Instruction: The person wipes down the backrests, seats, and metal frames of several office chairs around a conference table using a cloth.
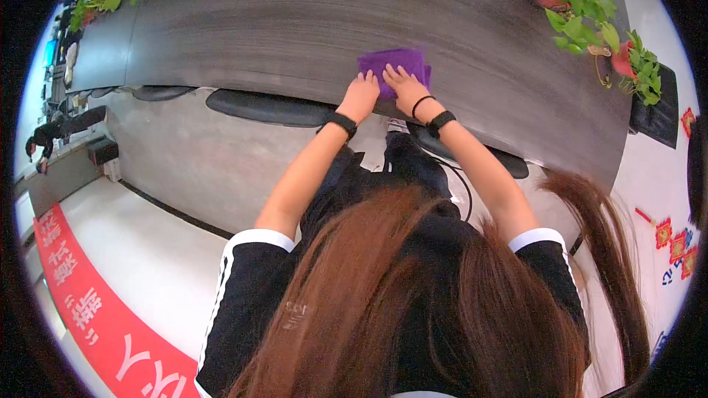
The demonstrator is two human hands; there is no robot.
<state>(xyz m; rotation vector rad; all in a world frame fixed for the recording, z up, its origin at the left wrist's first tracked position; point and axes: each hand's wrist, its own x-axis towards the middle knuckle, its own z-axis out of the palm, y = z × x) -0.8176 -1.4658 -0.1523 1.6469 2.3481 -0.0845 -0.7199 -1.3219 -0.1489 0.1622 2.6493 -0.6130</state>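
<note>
A folded purple cloth [402, 61] lies on the dark wood-grain table near its front edge. My left hand [360, 96] rests at the cloth's lower left corner, fingertips touching it, fingers slightly bent and a little apart. My right hand [406, 88] lies on the middle of the cloth with its fingers spread. Neither hand is wrapped round the cloth. Both wrists wear black bands. The cloth's lower part is partly hidden behind my hands.
The table [258, 22] spans the view. Potted plants with green leaves [579, 0] stand at its right end, others [110, 0] at the upper left. Black chairs [269, 107] line the front edge. A red banner [96, 309] and another person [46, 140] are at the left.
</note>
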